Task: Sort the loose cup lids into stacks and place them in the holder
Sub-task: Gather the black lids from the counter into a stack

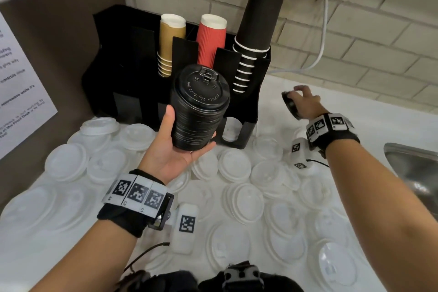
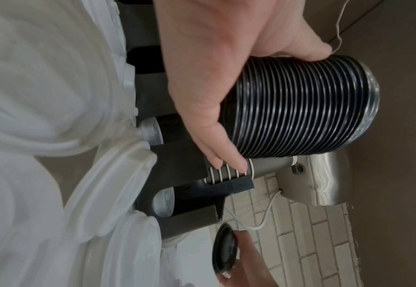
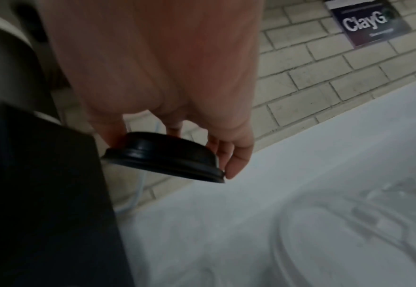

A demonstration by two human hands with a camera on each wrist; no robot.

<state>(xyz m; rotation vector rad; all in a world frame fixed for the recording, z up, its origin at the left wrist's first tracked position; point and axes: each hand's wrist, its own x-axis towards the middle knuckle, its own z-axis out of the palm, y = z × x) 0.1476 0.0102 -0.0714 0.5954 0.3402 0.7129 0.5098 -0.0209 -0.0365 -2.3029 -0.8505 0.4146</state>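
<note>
My left hand grips a tall stack of black lids upright in front of the black holder; the same stack of black lids fills the left wrist view. To the right of the holder, my right hand pinches a single black lid by its rim, lifted off the counter. In the right wrist view the black lid hangs tilted between thumb and fingers. Many white lids lie loose over the white counter. The holder carries tan cups, red cups and black cups.
A steel sink sits at the right edge. A brick wall with a white cable runs behind. A brown appliance with a printed notice stands on the left. A white tagged block lies among the lids.
</note>
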